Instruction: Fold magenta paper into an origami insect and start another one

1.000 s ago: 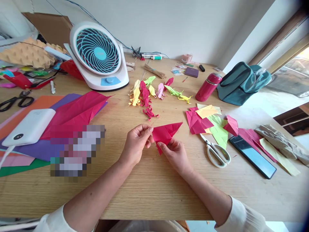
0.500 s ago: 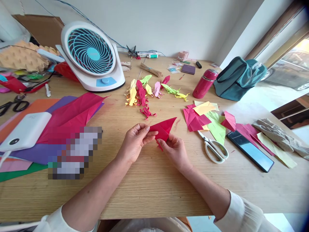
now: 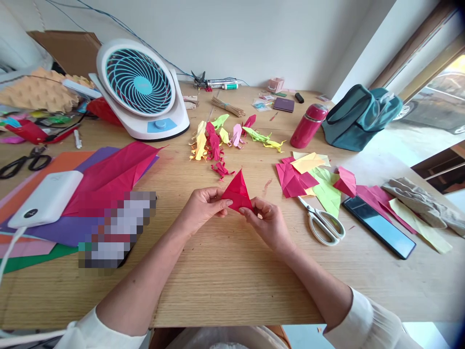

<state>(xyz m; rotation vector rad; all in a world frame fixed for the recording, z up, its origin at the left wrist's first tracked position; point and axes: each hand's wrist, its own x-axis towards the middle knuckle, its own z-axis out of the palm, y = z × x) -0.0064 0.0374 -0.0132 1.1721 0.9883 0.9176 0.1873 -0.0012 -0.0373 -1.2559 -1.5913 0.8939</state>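
Observation:
A folded piece of red paper (image 3: 238, 191), shaped like a triangle with its tip pointing away from me, is held above the table. My left hand (image 3: 205, 207) pinches its left corner between thumb and fingers. At the right corner, my right hand (image 3: 268, 220) grips it the same way. Just beyond the tip lies a small red origami figure (image 3: 221, 169). Behind that, several folded paper figures in yellow, red, pink and green, among them a yellow one (image 3: 199, 141), sit in a cluster.
White-handled scissors (image 3: 327, 228), paper scraps (image 3: 296, 177) and a dark phone (image 3: 379, 227) lie to the right. Behind them stand a red flask (image 3: 308, 127) and a teal bag (image 3: 358, 118). Leftward are a fan (image 3: 140, 92), coloured sheets (image 3: 116, 172), a white power bank (image 3: 47, 198) and a blurred-out device (image 3: 121, 228).
The red paper has been turned: its point, which aimed to the upper right, now faces straight away from me. Both hands have shifted their hold to its lower corners.

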